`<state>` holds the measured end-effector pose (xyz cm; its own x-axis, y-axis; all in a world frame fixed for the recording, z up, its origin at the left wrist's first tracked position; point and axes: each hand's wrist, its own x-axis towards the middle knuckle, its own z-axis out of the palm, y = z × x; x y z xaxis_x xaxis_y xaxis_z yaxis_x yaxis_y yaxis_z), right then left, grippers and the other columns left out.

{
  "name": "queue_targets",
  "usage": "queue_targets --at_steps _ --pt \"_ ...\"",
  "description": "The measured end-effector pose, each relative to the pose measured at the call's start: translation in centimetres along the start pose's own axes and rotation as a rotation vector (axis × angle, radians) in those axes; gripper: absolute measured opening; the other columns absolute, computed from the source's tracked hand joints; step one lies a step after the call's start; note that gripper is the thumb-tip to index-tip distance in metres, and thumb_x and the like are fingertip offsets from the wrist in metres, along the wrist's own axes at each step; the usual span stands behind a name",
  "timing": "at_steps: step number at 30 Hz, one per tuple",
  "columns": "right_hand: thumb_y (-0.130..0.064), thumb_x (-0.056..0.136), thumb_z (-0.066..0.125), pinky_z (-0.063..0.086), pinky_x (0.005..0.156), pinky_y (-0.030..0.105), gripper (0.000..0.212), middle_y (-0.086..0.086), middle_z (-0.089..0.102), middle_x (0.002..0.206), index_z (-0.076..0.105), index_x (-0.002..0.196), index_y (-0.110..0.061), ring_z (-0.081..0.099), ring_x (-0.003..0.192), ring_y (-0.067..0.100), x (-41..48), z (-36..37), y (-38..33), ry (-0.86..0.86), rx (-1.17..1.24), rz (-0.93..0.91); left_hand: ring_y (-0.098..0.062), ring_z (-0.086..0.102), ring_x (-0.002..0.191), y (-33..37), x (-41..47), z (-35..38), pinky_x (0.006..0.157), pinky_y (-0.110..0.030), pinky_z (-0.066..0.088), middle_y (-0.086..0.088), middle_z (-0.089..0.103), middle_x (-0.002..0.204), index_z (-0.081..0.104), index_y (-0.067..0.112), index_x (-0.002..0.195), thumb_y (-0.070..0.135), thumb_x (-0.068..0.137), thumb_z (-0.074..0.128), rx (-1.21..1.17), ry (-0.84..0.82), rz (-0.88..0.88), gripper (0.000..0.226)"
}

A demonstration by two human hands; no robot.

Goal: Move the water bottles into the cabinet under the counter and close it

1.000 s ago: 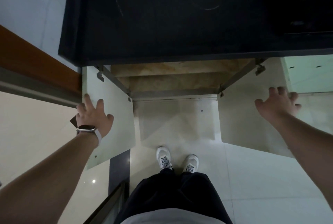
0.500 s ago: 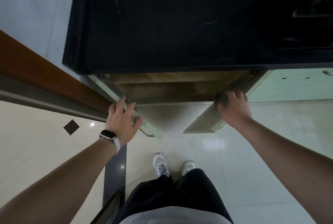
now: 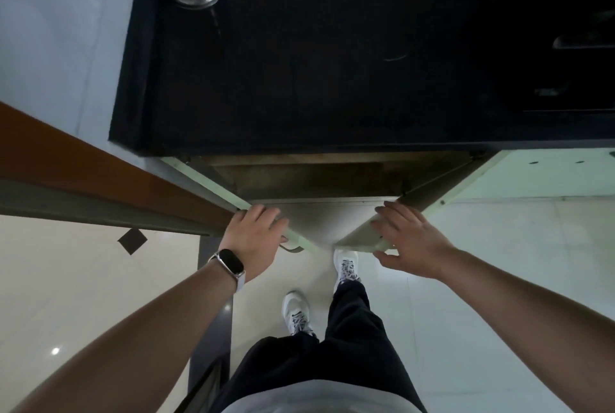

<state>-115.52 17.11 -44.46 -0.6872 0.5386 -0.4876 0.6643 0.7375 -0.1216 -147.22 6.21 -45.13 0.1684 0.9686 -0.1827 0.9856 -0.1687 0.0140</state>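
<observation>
Open and flat, the left hand point(image 3: 253, 241) and right hand point(image 3: 411, 243) press the half-shut cabinet doors point(image 3: 208, 184); only closing seems left, no bottles visible.

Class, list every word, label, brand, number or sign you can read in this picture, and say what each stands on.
None can be read.
Silver smartwatch on white strap: screen dark, blank.
White laced trainers: dark markings, too blurred to read as a brand.
Black stone countertop and pale green cabinet doors: no labels.
</observation>
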Motion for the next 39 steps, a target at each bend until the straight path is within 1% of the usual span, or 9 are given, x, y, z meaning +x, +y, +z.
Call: queue_targets --at_steps 3,6,8,14,18,25,28,32,39 --pt "-0.066 0.088 0.041 0.046 0.1 0.06 0.066 0.019 0.055 0.136 0.057 0.125 -0.014 0.051 0.127 0.041 1.4 -0.7 0.6 0.117 -0.012 -0.013 -0.03 0.062 0.103 0.2 2.0 -0.5 0.08 -0.045 0.056 -0.005 0.067 0.115 0.069 0.021 0.11 0.038 0.075 0.084 0.024 0.045 -0.016 0.042" --pt "-0.068 0.081 0.055 0.04 0.106 0.06 0.074 0.022 0.052 0.138 0.048 0.129 -0.012 0.05 0.128 0.043 3.1 -1.7 1.2 0.293 -0.053 -0.033 -0.034 0.054 0.117 -0.3 3.8 -0.8 0.088 -0.049 0.054 -0.013 0.062 0.129 0.067 0.016 0.123 0.048 0.073 0.083 0.045 0.064 -0.028 0.061" --pt "-0.069 0.078 0.055 0.034 0.111 0.06 0.079 0.02 0.049 0.142 0.043 0.134 -0.014 0.046 0.132 0.041 4.2 -2.3 1.3 0.361 -0.089 -0.051 -0.037 0.051 0.126 -0.6 5.0 -1.0 0.095 -0.052 0.05 -0.017 0.056 0.137 0.064 0.014 0.128 0.05 0.072 0.083 0.037 0.064 -0.042 0.07" --pt "-0.065 0.065 0.079 0.026 0.113 0.061 0.103 0.021 0.044 0.146 0.038 0.142 -0.011 0.043 0.135 0.041 7.2 -3.7 1.4 0.553 -0.117 -0.014 -0.038 0.038 0.136 -0.3 7.8 -0.9 0.104 -0.058 0.043 -0.021 0.048 0.147 0.053 0.014 0.138 0.046 0.071 0.084 -0.004 0.157 -0.085 0.08" --pt "-0.062 0.067 0.079 0.023 0.113 0.06 0.105 0.02 0.044 0.148 0.032 0.146 -0.011 0.041 0.137 0.041 9.5 -4.9 1.8 0.574 -0.12 0.016 -0.037 0.035 0.136 -0.2 9.6 -0.9 0.105 -0.06 0.04 -0.02 0.048 0.147 0.055 0.015 0.135 0.039 0.07 0.085 -0.018 0.19 -0.131 0.076" --pt "-0.049 0.081 0.073 0.023 0.115 0.058 0.081 0.021 0.04 0.15 0.043 0.146 -0.01 0.035 0.14 0.039 13.0 -7.1 3.5 0.532 -0.166 0.03 -0.038 0.049 0.128 0.1 12.9 -0.8 0.105 -0.058 0.039 -0.018 0.056 0.14 0.05 0.018 0.112 0.013 0.076 0.077 -0.056 0.316 -0.114 0.046" --pt "-0.039 0.084 0.072 0.024 0.115 0.058 0.073 0.021 0.04 0.15 0.045 0.145 -0.011 0.035 0.14 0.039 13.7 -7.6 4.3 0.52 -0.159 0.031 -0.034 0.048 0.124 -0.1 14.1 -0.9 0.1 -0.056 0.043 -0.016 0.059 0.135 0.051 0.016 0.117 0.009 0.077 0.074 -0.054 0.363 -0.091 0.047" --pt "-0.034 0.084 0.071 0.026 0.115 0.058 0.072 0.02 0.041 0.15 0.043 0.146 -0.01 0.037 0.139 0.039 13.8 -7.8 4.4 0.502 -0.154 0.021 -0.035 0.051 0.12 -0.4 15.5 -1.5 0.096 -0.053 0.043 -0.014 0.059 0.134 0.056 0.015 0.127 0.011 0.08 0.071 -0.009 0.347 -0.132 0.049" --pt "-0.039 0.084 0.07 0.026 0.116 0.057 0.073 0.019 0.041 0.15 0.043 0.146 -0.012 0.038 0.138 0.038 13.0 -8.9 3.6 0.416 -0.142 0.055 -0.038 0.053 0.121 -0.1 15.6 -3.5 0.097 -0.054 0.046 -0.016 0.055 0.137 0.055 0.013 0.135 0.013 0.078 0.073 0.004 0.188 -0.15 0.059"
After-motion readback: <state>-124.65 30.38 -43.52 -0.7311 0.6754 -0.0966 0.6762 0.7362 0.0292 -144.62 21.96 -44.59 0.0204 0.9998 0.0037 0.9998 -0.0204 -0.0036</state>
